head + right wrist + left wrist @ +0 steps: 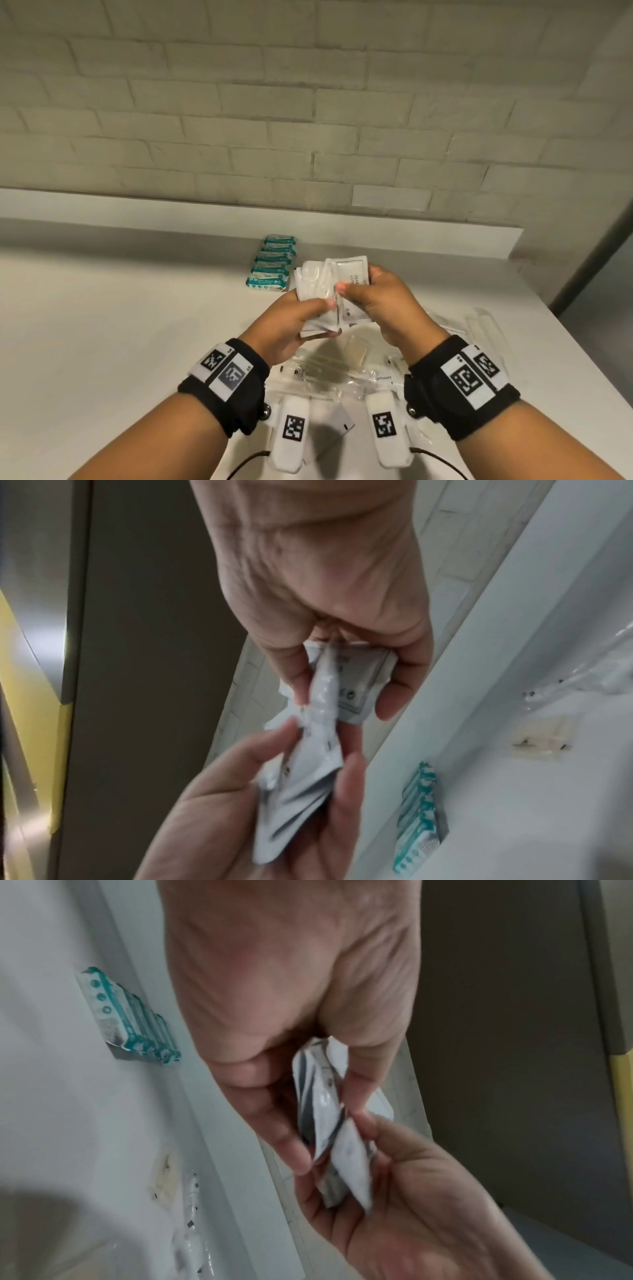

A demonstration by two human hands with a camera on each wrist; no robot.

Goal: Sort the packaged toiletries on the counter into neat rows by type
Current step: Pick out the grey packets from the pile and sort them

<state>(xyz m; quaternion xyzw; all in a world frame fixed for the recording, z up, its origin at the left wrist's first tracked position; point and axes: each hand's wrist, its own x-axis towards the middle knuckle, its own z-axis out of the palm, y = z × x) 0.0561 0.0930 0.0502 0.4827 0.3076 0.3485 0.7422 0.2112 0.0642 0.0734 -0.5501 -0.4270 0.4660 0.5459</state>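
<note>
Both hands hold white sachets above the white counter (120,308). My left hand (305,315) grips a small stack of white sachets (313,284), also seen edge-on as sachets (318,1112). My right hand (363,294) pinches a printed white sachet (352,274), the same sachet (356,685) in the right wrist view, right beside that stack. A neat row of teal-and-white packets (274,263) lies behind the hands near the back ledge. Beneath the hands lie clear-wrapped toiletries (329,373), among them a beige soap-like piece (356,353).
A brick wall (308,102) and a low white ledge (376,240) close off the back of the counter. The counter's right edge (548,325) drops to a dark floor. More clear wrappers (479,322) lie at the right. Bare counter spreads to the left.
</note>
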